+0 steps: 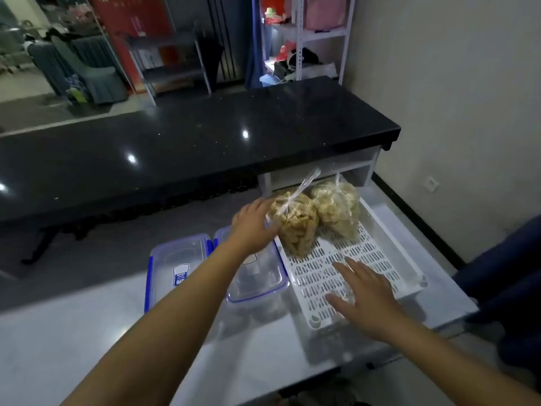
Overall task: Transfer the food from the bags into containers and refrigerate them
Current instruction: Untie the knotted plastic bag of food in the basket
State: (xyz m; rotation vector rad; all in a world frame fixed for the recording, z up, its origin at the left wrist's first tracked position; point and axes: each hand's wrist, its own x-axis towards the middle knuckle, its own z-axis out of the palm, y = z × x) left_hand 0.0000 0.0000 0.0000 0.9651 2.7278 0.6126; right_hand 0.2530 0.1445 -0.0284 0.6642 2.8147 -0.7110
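Two knotted clear bags of pale fried snacks stand at the far end of a white slotted tray (363,256): the left bag (295,224) and the right bag (338,212). My left hand (253,222) reaches over the containers, its fingers touching the left bag's side. My right hand (364,291) hovers flat with spread fingers over the tray's near part. Two clear containers with blue-clip lids sit left of the tray: one (175,265) further left, the other (263,282) partly under my left forearm.
The tray and containers rest on a pale table (87,332). A long black glossy counter (190,148) stands beyond it. A cream wall is on the right, a dark blue seat (503,282) at the right edge, metal shelving at the back.
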